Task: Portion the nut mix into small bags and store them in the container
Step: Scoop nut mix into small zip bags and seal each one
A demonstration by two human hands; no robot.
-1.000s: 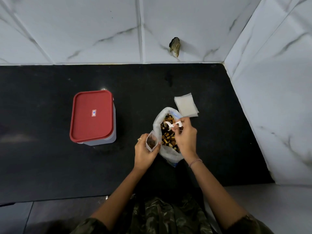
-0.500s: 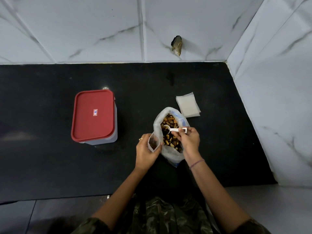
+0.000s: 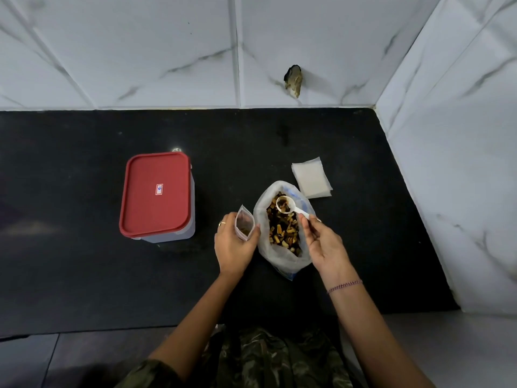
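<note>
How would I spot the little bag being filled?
On the black counter, look right of the red-lidded container. The left hand holds the small bag, clear, with few nuts inside; the big bag beside it is far fuller, and the spare bags lie flat.

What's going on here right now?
A person is portioning nut mix. The left hand holds a small bag open, with some mix already inside. The right hand pinches a white scoop, loaded with nuts, over the big bag of nut mix. The red-lidded container stands shut to the left. A stack of empty bags lies behind.
</note>
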